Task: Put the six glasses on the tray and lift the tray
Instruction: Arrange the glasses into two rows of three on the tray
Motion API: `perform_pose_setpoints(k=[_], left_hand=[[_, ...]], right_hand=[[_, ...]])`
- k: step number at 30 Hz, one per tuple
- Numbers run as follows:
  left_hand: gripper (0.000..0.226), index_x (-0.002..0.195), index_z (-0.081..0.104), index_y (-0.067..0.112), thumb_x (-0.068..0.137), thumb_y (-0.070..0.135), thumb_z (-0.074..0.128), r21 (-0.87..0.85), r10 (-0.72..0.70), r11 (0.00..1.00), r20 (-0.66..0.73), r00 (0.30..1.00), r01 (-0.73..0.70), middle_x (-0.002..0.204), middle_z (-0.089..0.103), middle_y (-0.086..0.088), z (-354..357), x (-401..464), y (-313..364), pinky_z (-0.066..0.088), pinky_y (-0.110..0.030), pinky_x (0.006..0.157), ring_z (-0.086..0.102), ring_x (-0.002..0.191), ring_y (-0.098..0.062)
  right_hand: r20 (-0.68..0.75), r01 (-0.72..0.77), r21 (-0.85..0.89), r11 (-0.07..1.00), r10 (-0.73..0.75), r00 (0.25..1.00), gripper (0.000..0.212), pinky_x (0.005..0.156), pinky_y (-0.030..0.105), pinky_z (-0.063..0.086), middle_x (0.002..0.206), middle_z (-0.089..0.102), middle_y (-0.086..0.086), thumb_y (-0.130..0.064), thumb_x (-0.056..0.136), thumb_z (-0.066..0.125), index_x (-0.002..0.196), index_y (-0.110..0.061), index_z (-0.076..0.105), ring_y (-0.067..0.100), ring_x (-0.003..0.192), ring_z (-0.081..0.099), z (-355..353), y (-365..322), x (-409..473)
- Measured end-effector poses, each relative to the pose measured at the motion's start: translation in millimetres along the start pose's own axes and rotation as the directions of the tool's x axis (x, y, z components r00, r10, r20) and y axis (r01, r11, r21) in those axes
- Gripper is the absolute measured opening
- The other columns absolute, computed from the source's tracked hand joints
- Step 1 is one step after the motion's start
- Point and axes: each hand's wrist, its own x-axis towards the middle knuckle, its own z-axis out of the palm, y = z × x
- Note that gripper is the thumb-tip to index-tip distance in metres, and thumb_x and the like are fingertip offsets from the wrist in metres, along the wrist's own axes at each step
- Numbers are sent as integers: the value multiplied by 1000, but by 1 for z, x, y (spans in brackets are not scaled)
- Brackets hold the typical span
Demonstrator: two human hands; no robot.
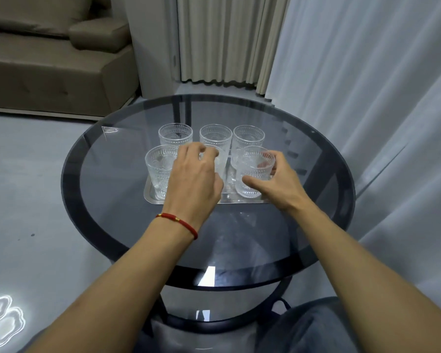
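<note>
Worktop: a round, smoked-glass worktop (pixel 278 225) with a dark rim, on a dark metal frame.
Tray: a shallow rectangular silver metal tray (pixel 148 193) lies flat on the worktop, a little beyond its middle; both hands cover much of its near edge.
Back row: three clear embossed drinking glasses stand upright along the far side, back-left glass (pixel 175 133), back-middle glass (pixel 215 135) and back-right glass (pixel 248 136); whether their bases rest inside the tray is hidden by the front row.
Front-left glass: a matching clear embossed glass (pixel 159 169) stands upright in the tray's near left corner, just beside the left hand.
Front-middle glass: a matching glass (pixel 218 161) stands between the two hands, mostly hidden behind the left hand.
Front-right glass: a matching glass (pixel 253 171) stands upright at the tray's near right end.
Left hand: the left hand (pixel 195 179) hangs palm down over the front middle of the tray, fingers curled loosely at the front-middle glass's rim; I cannot tell whether it grips it.
Right hand: the right hand (pixel 281 179) wraps the front-right glass, thumb on the near side, fingers behind.
Wrist: a red cord bracelet (pixel 178 222) with a small gold bead sits on the left wrist.
Surroundings: a brown sofa (pixel 49 59) far left, pale curtains (pixel 354 72) behind and to the right.
</note>
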Motion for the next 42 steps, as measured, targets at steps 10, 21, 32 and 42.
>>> perform_pose_setpoints(k=[10,21,32,42], left_hand=[[20,97,66,4,95,16,50,114,-74,991,84,994,65,110,59,-14,13,12,1,42,-42,96,46,113,-32],[16,98,72,15,94,24,59,19,-78,997,135,988,76,120,60,-9,19,18,6,27,-50,113,50,121,-31],[16,101,67,9,96,22,57,-139,-104,981,213,972,135,124,56,-10,22,19,21,37,-32,100,49,121,-27],[26,115,58,15,91,24,63,-179,-124,970,235,964,168,135,47,-10,21,17,23,40,-41,106,45,127,-28]], right_hand=[[37,64,-106,992,-60,997,82,87,26,51,123,64,-10,-53,69,83,138,-27,46,9,106,61,-21,10,-3],[52,98,-97,990,-93,994,88,81,8,34,128,54,-19,-58,72,81,144,-33,37,4,111,55,-17,19,-2],[85,89,-17,996,-87,993,86,74,-6,38,114,50,-37,-48,74,86,143,-35,36,-32,99,49,-19,28,-8],[76,137,-56,989,-132,988,95,90,11,37,132,51,-20,-50,77,83,151,-31,25,-3,114,52,-14,30,-6]])
